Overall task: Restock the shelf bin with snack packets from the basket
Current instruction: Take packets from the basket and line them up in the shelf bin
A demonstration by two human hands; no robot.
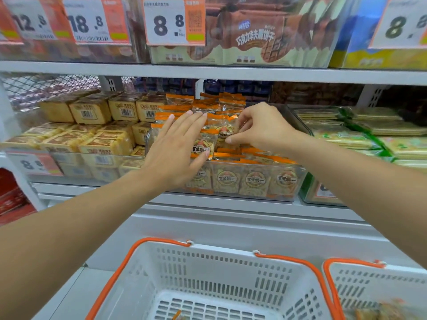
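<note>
- Below the shelf, the white basket point(208, 280) sat nearly emptied.
- Up top, the clear shelf bin point(286, 181) brimmed with orange-edged snack packets point(254, 179).
- Left hand point(178, 148) lay flat, fingers straight, steadying the pile.
- Right hand point(261, 125) pinched one packet point(225, 131) by its edge: light, crinkly, likely crumbly inside.

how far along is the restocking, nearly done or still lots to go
Mostly done, it looks. The clear bin is piled high with orange-edged snack packets. In hand: the right hand pinches one packet on top of the pile, while the left hand lies flat against the packets beside it. The basket in front looks almost bare, with only a scrap showing at its bottom edge. A second basket to the right still holds some packets.
</note>
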